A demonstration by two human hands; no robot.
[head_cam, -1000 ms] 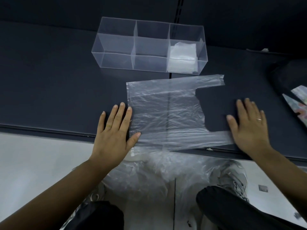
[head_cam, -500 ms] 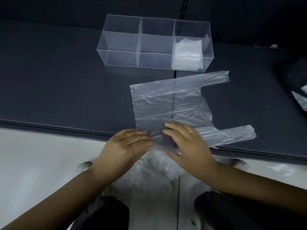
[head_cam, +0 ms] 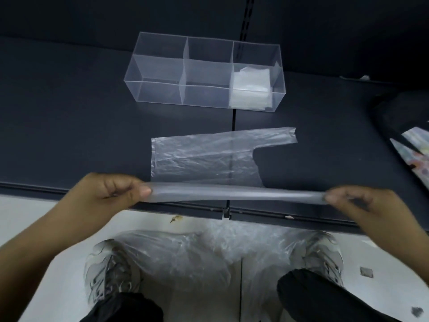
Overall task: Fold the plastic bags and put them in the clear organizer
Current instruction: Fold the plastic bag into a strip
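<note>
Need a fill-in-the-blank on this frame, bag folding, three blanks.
1. The clear organizer has ___ compartments.
2. The folded bags lie in its ___ compartment.
3. The left hand and right hand pinch the plastic bag by its ___ edge.

Missing words: three; right; near.

The left hand and right hand are bare; the person wears black trousers and 2 grey laced sneakers.
</note>
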